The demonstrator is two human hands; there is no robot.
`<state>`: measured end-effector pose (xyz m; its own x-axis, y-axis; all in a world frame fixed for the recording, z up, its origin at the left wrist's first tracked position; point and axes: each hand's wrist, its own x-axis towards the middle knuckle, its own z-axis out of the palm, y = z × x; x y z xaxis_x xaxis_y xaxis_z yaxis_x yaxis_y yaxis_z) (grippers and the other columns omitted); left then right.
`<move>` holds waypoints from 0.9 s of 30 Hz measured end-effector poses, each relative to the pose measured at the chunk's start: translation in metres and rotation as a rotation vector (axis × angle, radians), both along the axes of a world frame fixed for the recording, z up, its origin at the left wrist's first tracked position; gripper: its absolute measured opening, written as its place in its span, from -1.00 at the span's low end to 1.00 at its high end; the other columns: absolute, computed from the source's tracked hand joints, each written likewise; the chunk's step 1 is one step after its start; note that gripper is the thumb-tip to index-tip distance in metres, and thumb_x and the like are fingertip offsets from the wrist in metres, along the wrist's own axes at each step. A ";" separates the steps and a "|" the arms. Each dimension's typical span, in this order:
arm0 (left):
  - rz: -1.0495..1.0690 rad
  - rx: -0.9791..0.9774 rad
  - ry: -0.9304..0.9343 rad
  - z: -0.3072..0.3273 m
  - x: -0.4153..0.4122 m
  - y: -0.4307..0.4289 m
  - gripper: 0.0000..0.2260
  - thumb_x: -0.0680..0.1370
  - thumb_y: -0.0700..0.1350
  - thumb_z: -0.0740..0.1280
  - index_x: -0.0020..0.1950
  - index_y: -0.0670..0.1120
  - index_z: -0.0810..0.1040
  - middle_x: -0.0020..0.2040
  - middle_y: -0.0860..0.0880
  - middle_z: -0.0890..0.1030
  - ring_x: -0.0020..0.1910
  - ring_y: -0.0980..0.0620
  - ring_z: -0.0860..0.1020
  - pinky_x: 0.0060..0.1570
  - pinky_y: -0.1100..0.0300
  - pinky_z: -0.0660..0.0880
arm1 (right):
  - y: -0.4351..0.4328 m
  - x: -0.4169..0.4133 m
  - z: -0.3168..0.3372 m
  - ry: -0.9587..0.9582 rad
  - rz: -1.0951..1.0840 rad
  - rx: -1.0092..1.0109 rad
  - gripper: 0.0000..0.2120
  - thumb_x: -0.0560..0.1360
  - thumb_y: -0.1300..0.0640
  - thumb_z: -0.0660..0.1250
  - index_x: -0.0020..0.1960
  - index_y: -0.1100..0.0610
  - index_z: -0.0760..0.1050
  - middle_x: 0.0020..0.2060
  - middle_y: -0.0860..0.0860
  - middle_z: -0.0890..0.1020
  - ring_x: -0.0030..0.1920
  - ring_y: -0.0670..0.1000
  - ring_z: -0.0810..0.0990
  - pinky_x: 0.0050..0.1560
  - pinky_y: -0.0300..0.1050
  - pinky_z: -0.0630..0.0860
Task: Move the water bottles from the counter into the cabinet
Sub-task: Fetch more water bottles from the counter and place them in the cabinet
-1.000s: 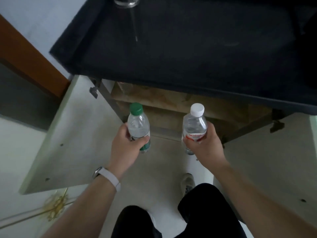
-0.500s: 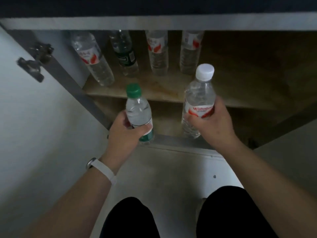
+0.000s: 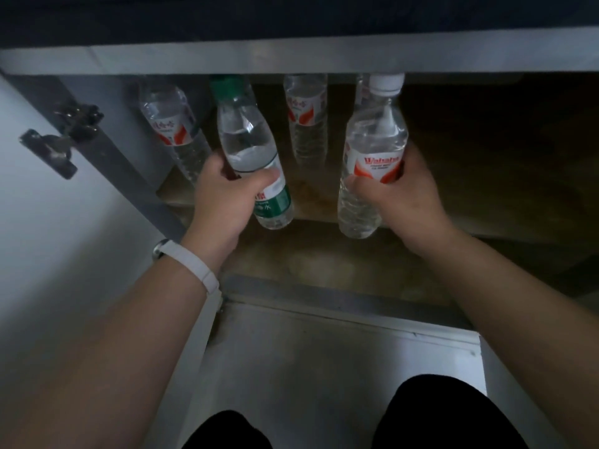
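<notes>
Your left hand (image 3: 223, 197) is gripping the green-capped bottle (image 3: 248, 147), your right hand (image 3: 403, 196) the white-capped bottle (image 3: 372, 147); at upper centre the cabinet frame (image 3: 291, 59) is hiding other bottles' (image 3: 306, 124) caps.

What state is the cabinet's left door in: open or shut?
Open. The left door is swung outward, its hinge is exposed, and the shelf inside is in plain view.

Left bottle (image 3: 249, 147) beside right bottle (image 3: 372, 147) — both before a row of bottles (image 3: 304, 124) on the cabinet shelf (image 3: 470, 196).
</notes>
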<state>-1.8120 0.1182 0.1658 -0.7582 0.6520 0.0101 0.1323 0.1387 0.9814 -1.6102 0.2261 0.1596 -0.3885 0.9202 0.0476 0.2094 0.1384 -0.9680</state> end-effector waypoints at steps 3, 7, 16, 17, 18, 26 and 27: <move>-0.007 0.007 0.043 -0.001 -0.011 0.017 -0.51 0.41 -0.11 0.58 0.31 0.04 0.56 0.16 0.15 0.67 0.14 0.18 0.63 0.07 0.25 0.56 | 0.014 -0.014 0.004 0.021 0.023 0.002 -0.40 0.37 0.08 0.55 0.32 -0.09 0.37 0.01 -0.22 0.57 -0.07 -0.32 0.55 -0.24 -0.42 0.42; 0.021 0.027 0.060 -0.007 -0.021 0.037 -0.51 0.42 -0.12 0.58 0.31 0.01 0.54 0.16 0.13 0.65 0.17 0.14 0.61 0.11 0.22 0.53 | 0.033 -0.032 0.005 0.022 0.030 0.016 -0.41 0.37 0.10 0.55 0.29 -0.12 0.36 -0.03 -0.28 0.54 -0.10 -0.35 0.52 -0.13 -0.42 0.43; 0.017 0.034 0.075 -0.019 -0.030 0.066 -0.54 0.44 -0.10 0.57 0.30 0.03 0.53 0.13 0.16 0.63 0.11 0.18 0.60 0.16 0.15 0.54 | 0.059 -0.053 -0.005 -0.010 0.041 0.078 -0.35 0.40 0.09 0.53 0.40 -0.06 0.32 0.07 -0.27 0.46 0.08 -0.27 0.42 -0.09 -0.42 0.33; 0.020 0.038 0.083 -0.021 -0.030 0.066 -0.54 0.44 -0.08 0.57 0.30 0.04 0.53 0.13 0.16 0.64 0.10 0.19 0.60 0.15 0.16 0.54 | 0.059 -0.054 -0.007 -0.014 0.043 0.089 -0.34 0.39 0.08 0.53 0.40 -0.06 0.32 0.09 -0.27 0.46 0.09 -0.27 0.41 -0.10 -0.45 0.31; 0.023 0.041 0.094 -0.024 -0.031 0.066 -0.54 0.43 -0.06 0.57 0.30 0.05 0.53 0.14 0.16 0.65 0.12 0.18 0.61 0.18 0.13 0.56 | 0.058 -0.054 -0.008 -0.024 0.049 0.101 -0.33 0.40 0.07 0.53 0.41 -0.07 0.30 0.10 -0.27 0.45 0.10 -0.27 0.40 -0.11 -0.46 0.30; -0.061 -0.044 0.168 -0.034 -0.028 0.050 -0.53 0.51 -0.06 0.50 0.40 0.01 0.49 0.25 0.12 0.62 0.23 0.13 0.58 0.24 0.16 0.53 | 0.047 -0.049 -0.011 -0.079 0.079 0.110 -0.46 0.45 0.00 0.48 0.33 -0.15 0.31 0.17 -0.26 0.47 0.15 -0.26 0.40 0.05 -0.35 0.35; -0.069 -0.045 0.183 -0.037 -0.025 0.044 -0.54 0.53 -0.08 0.48 0.42 0.00 0.48 0.25 0.13 0.61 0.23 0.15 0.57 0.23 0.20 0.51 | 0.044 -0.046 -0.013 -0.095 0.098 0.110 -0.51 0.47 -0.01 0.46 0.29 -0.17 0.31 0.14 -0.28 0.45 0.15 -0.26 0.40 0.03 -0.37 0.35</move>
